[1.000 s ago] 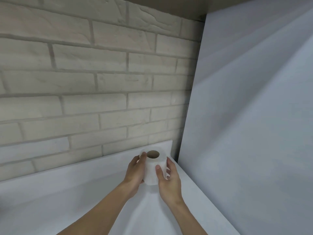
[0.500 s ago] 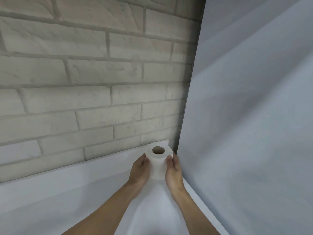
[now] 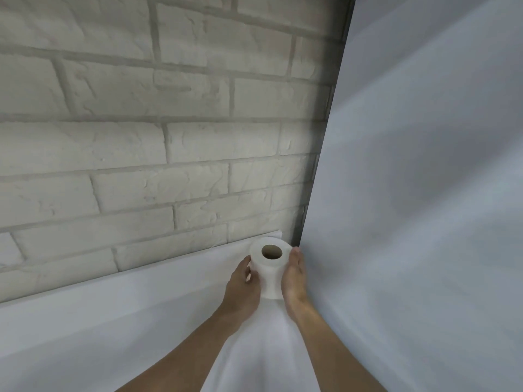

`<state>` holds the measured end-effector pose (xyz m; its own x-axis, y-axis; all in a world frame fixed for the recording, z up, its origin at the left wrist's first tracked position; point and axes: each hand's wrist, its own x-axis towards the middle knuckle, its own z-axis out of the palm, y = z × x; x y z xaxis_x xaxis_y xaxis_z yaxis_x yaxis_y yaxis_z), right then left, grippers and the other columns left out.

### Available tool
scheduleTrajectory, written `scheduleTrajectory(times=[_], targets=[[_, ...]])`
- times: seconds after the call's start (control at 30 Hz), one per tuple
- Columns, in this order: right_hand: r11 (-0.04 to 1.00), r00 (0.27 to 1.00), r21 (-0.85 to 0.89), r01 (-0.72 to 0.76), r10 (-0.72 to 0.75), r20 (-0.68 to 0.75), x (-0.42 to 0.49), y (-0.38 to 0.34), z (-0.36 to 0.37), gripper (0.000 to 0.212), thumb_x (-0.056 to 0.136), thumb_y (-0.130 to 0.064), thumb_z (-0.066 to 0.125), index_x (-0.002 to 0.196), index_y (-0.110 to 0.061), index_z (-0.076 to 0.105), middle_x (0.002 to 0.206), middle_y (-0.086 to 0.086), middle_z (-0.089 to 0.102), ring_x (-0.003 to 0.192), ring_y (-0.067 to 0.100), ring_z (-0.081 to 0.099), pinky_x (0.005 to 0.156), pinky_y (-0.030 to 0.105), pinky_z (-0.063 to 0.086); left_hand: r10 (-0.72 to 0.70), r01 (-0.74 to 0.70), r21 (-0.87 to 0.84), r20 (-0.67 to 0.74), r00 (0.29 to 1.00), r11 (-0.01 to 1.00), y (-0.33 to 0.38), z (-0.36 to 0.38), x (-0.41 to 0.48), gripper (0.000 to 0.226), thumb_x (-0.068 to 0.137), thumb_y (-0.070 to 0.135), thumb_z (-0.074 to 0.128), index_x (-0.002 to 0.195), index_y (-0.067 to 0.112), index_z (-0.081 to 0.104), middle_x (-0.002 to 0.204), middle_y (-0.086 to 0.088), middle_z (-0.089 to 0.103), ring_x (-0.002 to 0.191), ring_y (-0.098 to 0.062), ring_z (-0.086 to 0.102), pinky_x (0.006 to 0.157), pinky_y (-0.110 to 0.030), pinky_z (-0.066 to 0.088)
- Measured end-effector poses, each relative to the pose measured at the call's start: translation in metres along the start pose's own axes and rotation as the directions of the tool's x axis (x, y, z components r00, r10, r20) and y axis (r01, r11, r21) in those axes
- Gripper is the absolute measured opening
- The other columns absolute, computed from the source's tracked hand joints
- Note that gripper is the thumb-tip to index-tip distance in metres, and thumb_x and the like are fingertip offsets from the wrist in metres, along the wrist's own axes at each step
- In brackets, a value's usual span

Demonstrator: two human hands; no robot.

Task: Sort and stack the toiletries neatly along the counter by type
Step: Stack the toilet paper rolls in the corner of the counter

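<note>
Head view shows a toilet roll [image 3: 267,274] cupped between both hands in the far right corner of the counter [image 3: 135,321]. The left hand [image 3: 240,287] wraps its left flank with the fingers curled round it. The right hand [image 3: 294,281] presses against the right flank with the thumb lying up along the side; its other fingers are hidden behind the roll, so both hands are grasping it.

The roll stands upright: its long axis is vertical and the open cardboard core faces up toward the camera. It lies straight ahead of the wrists, squarely between the two palms, so neither hand is nearer than the other.

Just behind it runs the brick wall [image 3: 169,154], and just to its right rises a plain white panel [image 3: 424,193], which the right hand nearly brushes. Whether the base already sits on the counter or hangs just above it cannot be told, because the hands hide the lower edge.

In my judgement, the coming move turns on that corner. The roll has very little room left toward the wall or the panel, so it needs only to settle straight down, axis kept vertical, before both hands open outward. The right hand has the tighter exit beside the panel.
</note>
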<state>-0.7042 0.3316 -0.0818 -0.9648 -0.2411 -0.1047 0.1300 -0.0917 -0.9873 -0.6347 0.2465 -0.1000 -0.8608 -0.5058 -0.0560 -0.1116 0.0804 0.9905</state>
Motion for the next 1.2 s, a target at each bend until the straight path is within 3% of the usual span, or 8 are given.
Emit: scheduleTrajectory(times=[0.1, 0.3, 0.57, 0.67, 0.73, 0.87, 1.0, 1.2], targets=[[1.0, 1.0, 0.0, 0.001, -0.001, 0.009, 0.007, 0.007, -0.001, 0.025, 0.106, -0.034, 0.024, 0.113, -0.025, 0.046, 0.096, -0.014, 0.054, 0.084, -0.01, 0.049, 0.065, 0.007, 0.038, -0.012, 0.013, 0.013, -0.009, 1.0, 1.0, -0.007, 0.003, 0.006, 0.04, 0.098, 0.017, 0.04, 0.131, 0.037, 0.05, 0.122, 0.012, 0.062, 0.114, -0.008, 0.058, 0.103, -0.039, 0.047], [0.998, 1.0, -0.059, 0.009, -0.009, -0.002, 0.02, 0.018, 0.001, 0.033, 0.105, -0.038, 0.024, 0.119, -0.022, 0.048, 0.103, -0.01, 0.058, 0.09, -0.003, 0.054, 0.069, 0.011, 0.04, -0.002, 0.002, -0.01, 0.019, 1.0, 1.0, -0.019, 0.005, 0.017, 0.039, 0.098, 0.02, 0.043, 0.13, 0.041, 0.051, 0.121, 0.018, 0.063, 0.114, -0.006, 0.059, 0.101, -0.041, 0.049], [0.995, 0.998, -0.095, 0.041, -0.045, -0.045, 0.024, 0.021, 0.004, 0.035, 0.105, -0.039, 0.025, 0.118, -0.019, 0.051, 0.11, 0.0, 0.061, 0.105, 0.018, 0.057, 0.09, 0.028, 0.042, -0.048, 0.049, -0.002, 0.046, 0.998, 0.999, -0.016, 0.0, 0.015, 0.036, 0.099, 0.023, 0.044, 0.133, 0.035, 0.05, 0.125, 0.013, 0.061, 0.117, -0.009, 0.056, 0.103, -0.041, 0.047], [0.991, 0.996, -0.115, 0.063, -0.07, -0.057, 0.026, 0.022, 0.004, 0.029, 0.104, -0.037, 0.028, 0.112, -0.021, 0.051, 0.107, -0.001, 0.062, 0.103, 0.018, 0.058, 0.093, 0.031, 0.044, -0.069, 0.068, 0.03, 0.067, 0.995, 0.997, -0.01, -0.005, 0.013, 0.028, 0.1, 0.025, 0.045, 0.127, 0.031, 0.05, 0.121, 0.013, 0.058, 0.115, -0.009, 0.053, 0.1, -0.031, 0.045], [0.987, 0.994, -0.137, 0.082, -0.092, -0.064, 0.026, 0.022, 0.005, 0.024, 0.104, -0.035, 0.033, 0.111, -0.022, 0.052, 0.103, -0.004, 0.062, 0.104, 0.018, 0.059, 0.092, 0.03, 0.046, -0.071, 0.067, 0.051, 0.079, 0.994, 0.996, -0.007, -0.009, 0.011, 0.026, 0.1, 0.027, 0.045, 0.125, 0.032, 0.047, 0.125, 0.01, 0.056, 0.114, -0.009, 0.052, 0.096, -0.028, 0.043], [0.976, 0.984, -0.168, 0.141, -0.156, -0.082, 0.02, 0.02, 0.004, 0.018, 0.103, -0.028, 0.04, 0.117, -0.021, 0.049, 0.109, -0.003, 0.06, 0.104, 0.016, 0.058, 0.077, 0.015, 0.043, -0.093, 0.083, 0.159, 0.06, 0.994, 0.984, -0.003, -0.018, 0.004, 0.049, 0.099, 0.037, 0.044, 0.145, 0.025, 0.033, 0.145, 0.004, 0.04, 0.131, -0.015, 0.041, 0.101, -0.026, 0.036], [0.957, 0.975, -0.243, 0.161, -0.193, -0.113, 0.011, 0.014, 0.0, 0.034, 0.102, -0.03, 0.04, 0.134, -0.018, 0.043, 0.125, -0.002, 0.054, 0.107, 0.01, 0.05, 0.089, 0.021, 0.036, -0.079, 0.071, 0.226, 0.029, 0.996, 0.972, 0.002, -0.031, -0.008, 0.05, 0.099, 0.038, 0.044, 0.146, 0.026, 0.031, 0.146, 0.005, 0.038, 0.128, -0.016, 0.043, 0.104, -0.031, 0.04], [0.884, 0.932, -0.383, 0.269, -0.339, -0.128, -0.018, 0.004, -0.001, 0.03, 0.1, -0.023, 0.043, 0.129, -0.019, 0.049, 0.13, 0.0, 0.044, 0.109, 0.011, 0.047, 0.091, 0.021, 0.035, -0.011, 0.006, 0.272, 0.017, 1.0, 0.962, 0.012, -0.056, -0.038, 0.047, 0.098, 0.039, 0.045, 0.143, 0.03, 0.034, 0.142, 0.012, 0.039, 0.116, -0.014, 0.052, 0.095, -0.028, 0.046]])
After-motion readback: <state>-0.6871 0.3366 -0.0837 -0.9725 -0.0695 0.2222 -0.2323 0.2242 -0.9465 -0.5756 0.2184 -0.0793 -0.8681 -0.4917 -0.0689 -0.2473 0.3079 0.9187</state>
